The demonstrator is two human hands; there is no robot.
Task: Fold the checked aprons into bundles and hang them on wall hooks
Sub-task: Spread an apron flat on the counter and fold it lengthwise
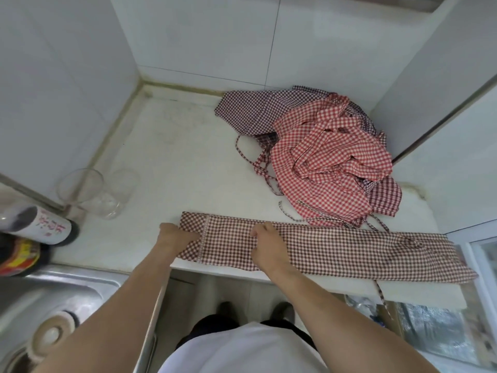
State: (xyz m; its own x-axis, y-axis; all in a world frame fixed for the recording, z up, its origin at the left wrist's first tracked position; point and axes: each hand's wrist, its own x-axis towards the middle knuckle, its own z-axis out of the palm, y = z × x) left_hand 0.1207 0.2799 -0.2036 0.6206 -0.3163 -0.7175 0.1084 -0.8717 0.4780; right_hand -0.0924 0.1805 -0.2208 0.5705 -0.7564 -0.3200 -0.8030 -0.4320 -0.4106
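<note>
Apron strip (336, 251) runs left–right; my left hand (174, 235) pinches its left end, right hand (266, 238) grips mid-strip

The left hand (176, 235) hid the near left corner of the folded apron (336, 251), and its fingertips were out of sight under the cloth. The right hand (266, 238) covered a patch of the same strip; how its fingers curled could not be told. The red apron (330, 157) buried most of the dark apron (250, 109) beneath it. The bottles (29, 238) were cut by the left edge, their labels too blurred to read. The sink (67, 292) ran off the lower left corner. Two glasses (91, 192) showed only as faint blurs on the bench (174, 157).
</note>
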